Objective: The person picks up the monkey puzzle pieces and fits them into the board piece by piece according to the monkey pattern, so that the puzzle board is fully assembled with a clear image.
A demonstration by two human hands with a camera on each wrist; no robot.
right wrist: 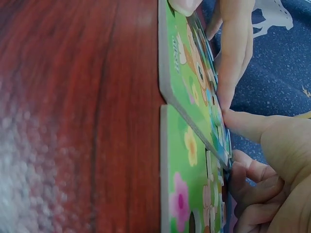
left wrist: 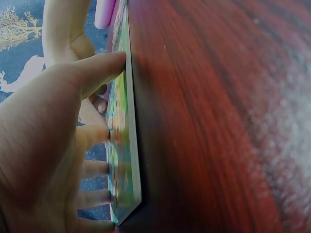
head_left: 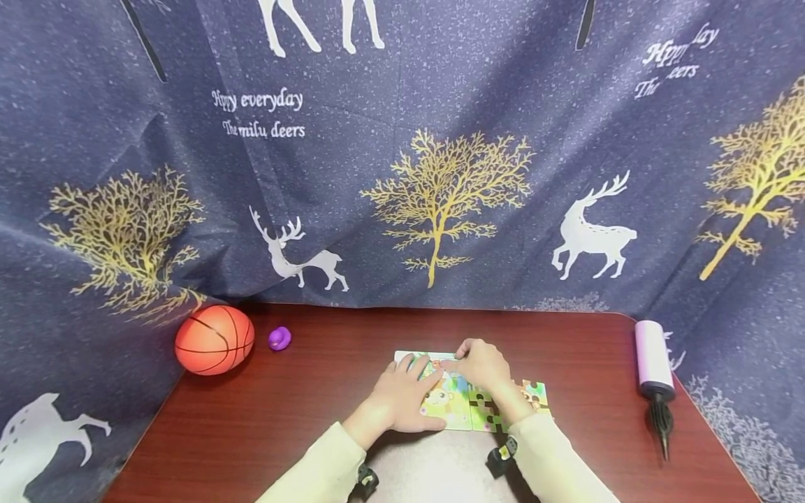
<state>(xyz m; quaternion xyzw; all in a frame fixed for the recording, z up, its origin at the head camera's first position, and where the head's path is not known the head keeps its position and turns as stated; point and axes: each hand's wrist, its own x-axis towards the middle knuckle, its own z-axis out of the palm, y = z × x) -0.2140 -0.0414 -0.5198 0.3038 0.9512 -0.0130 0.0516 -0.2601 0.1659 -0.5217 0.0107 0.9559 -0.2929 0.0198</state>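
The left hand (head_left: pixel 402 399) is spread wide, its fingers nearly straight and gripping nothing; the fingertips rest on the printed face of a puzzle board (head_left: pixel 464 416), and the thumb touches its near edge. The right hand (head_left: pixel 486 367) is at the board's far right corner, with the thumb reaching out straight onto the face, close against the left index finger. Its other fingers are bent beside the board's edge; whether they pinch a piece, I cannot tell.

The board lies flat on the brown table (head_left: pixel 283 405), under the left fingers and the right thumb. Just beside it on the right, partly below the right wrist, is a second puzzle (head_left: pixel 481 420) with a flowered green border and dark gaps; loose-looking pieces (head_left: pixel 534 392) show past the forearm. Well apart to the left are a purple toy duck (head_left: pixel 279 339) and an orange basketball (head_left: pixel 215 340); to the right lies a hand pump (head_left: pixel 654 356). A blue deer-print cloth (head_left: pixel 390 209) hangs behind.
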